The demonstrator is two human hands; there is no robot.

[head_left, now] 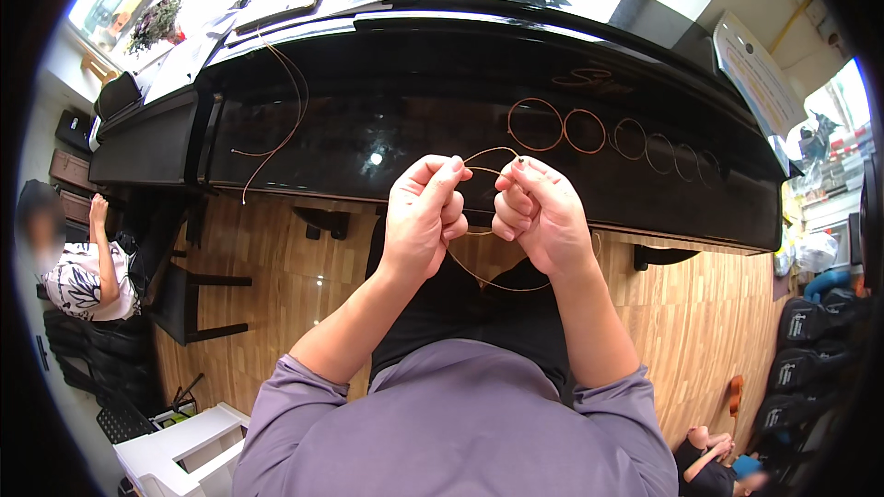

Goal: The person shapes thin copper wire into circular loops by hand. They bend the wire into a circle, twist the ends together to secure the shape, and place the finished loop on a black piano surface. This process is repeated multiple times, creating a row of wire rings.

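Both hands are raised over the front edge of a glossy black piano (405, 83), close together with fingers curled in. My left hand (427, 212) pinches a thin, copper-coloured instrument string (505, 288) between thumb and forefinger. The same string runs to my right hand (543, 212), where a small dark end shows at the pinched fingertips. Its loose curves arch between the hands and hang below them. To the right, several coiled strings (535, 99) lie in a row on the black surface, the left ones more coppery. Another string (299, 110) lies uncoiled at the left.
Papers and a dark flat case (281, 14) rest on the piano top, near a potted plant (157, 23). A black chair (189, 299) and a seated person (87, 267) are at left. Black bags (801, 359), a small wooden instrument (736, 396) and another person (704, 460) are at right.
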